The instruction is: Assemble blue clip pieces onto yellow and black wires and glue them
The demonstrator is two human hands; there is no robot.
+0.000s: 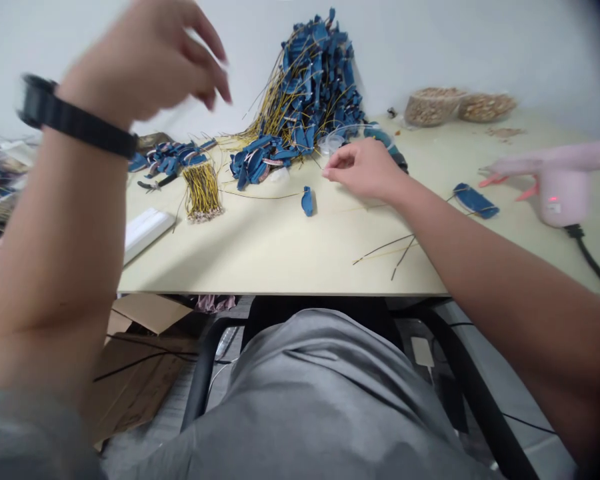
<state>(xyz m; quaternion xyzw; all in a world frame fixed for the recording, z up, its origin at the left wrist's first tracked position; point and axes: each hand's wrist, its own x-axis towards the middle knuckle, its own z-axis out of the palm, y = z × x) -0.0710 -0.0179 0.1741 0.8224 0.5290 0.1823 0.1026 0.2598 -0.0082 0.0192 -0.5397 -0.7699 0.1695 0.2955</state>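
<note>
My left hand (155,57) is raised high above the table, blurred by motion, fingers loosely curled with nothing visible in them; a black watch sits on its wrist. My right hand (363,168) rests on the cream table (280,247), fingers pinched together near a thin yellow wire (260,195). What the pinch holds is too small to make out. A single blue part (307,200) lies just left of that hand. Behind it rises a tall heap of blue parts with yellow wires (313,87).
A pink glue gun (560,183) stands at the right with its black cord. A bundle of yellow wires (203,192), a white box (145,230), another blue part (475,200), loose wires (395,250) and two bowls of small pieces (455,107) lie around.
</note>
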